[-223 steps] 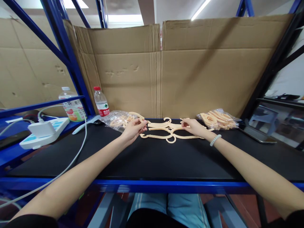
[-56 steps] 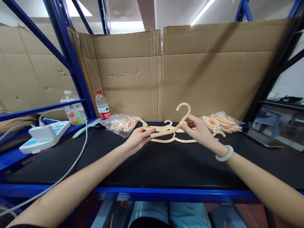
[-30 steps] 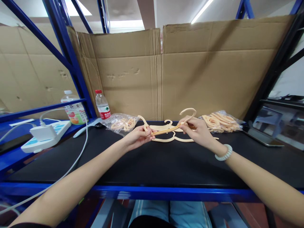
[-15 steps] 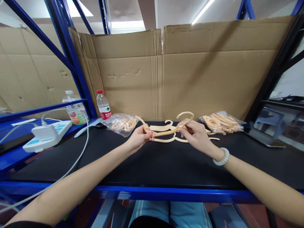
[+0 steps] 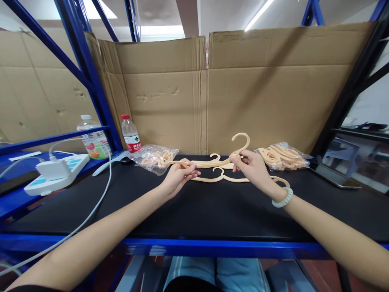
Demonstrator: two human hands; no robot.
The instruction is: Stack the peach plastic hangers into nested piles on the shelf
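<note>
A pale peach hanger (image 5: 225, 162), smooth and slender, is held up over the black tabletop (image 5: 209, 211), its round hook (image 5: 248, 140) standing upright with the opening towards nine o'clock. The shoulder slopes gently down from the hook's base, and a thin curved end shows beyond the fingers at nine o'clock; another curved end, apparently its own, shows past the opposite wrist at about four o'clock. The left hand (image 5: 178, 174) pinches the shoulder between thumb and fingers; the right hand (image 5: 251, 166) grips the base of the hook, a pale coiled band (image 5: 283, 198) around its wrist.

Just behind and below, a far hanger (image 5: 219, 156) and a near hanger (image 5: 208, 180) of the same colour lie on the tabletop, partly hidden by the hands. A clear bag (image 5: 156, 158) with peach pieces lies at nine o'clock, and a fuller bag (image 5: 284, 156) at three. Farther out, a red-capped bottle (image 5: 131, 138) stands at ten o'clock, while brown cardboard (image 5: 258, 97) rises at twelve.
</note>
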